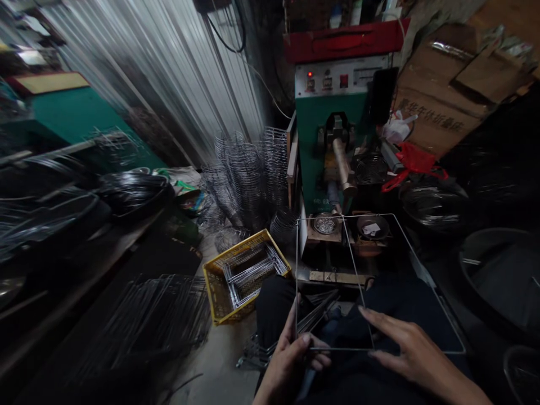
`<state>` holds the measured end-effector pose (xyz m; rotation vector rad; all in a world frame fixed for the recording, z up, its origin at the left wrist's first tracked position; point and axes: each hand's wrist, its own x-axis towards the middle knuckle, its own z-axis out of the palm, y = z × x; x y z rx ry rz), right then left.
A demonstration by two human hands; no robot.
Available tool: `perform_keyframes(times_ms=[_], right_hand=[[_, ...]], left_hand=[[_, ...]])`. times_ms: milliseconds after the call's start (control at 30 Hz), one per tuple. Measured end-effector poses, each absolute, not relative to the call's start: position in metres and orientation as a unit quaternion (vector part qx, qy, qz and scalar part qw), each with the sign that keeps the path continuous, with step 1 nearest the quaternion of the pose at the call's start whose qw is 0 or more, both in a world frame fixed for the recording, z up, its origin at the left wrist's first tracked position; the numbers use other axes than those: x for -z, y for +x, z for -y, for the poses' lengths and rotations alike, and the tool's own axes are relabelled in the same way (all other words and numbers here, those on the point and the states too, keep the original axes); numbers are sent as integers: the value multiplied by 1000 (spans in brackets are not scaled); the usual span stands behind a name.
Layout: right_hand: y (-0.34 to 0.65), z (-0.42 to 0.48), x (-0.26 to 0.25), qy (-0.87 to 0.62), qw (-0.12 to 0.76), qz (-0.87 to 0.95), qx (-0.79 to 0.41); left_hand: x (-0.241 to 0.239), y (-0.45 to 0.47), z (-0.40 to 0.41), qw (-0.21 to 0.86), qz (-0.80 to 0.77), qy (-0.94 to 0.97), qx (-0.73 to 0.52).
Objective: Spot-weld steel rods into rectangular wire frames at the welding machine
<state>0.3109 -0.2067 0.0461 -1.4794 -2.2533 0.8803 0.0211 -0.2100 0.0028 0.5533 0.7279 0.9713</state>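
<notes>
A thin rectangular wire frame point(350, 247) with a middle cross-wire lies over my lap, its far end near the welding machine. My left hand point(291, 360) pinches its near left corner, thumb on top and fingers curled round the wire. My right hand point(405, 351) rests on the near edge to the right, fingers stretched out and touching the wire. Under my left hand lies a bundle of similar wire pieces point(312, 320) on my knee.
A green and red welding machine point(337, 129) stands straight ahead. A yellow crate point(242, 273) holding wire frames sits left of my knees. Stacked wire baskets point(248, 174) stand behind it. More wire racks point(156, 315) lie lower left, dark tubs point(502, 275) at right.
</notes>
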Motion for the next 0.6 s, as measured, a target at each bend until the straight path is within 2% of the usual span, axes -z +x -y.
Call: perform_keyframes(times_ms=[600], right_hand=[[316,202,-43,-512,143,789,-307]], left_hand=[[-8,22,205,791,-327,255,-450]])
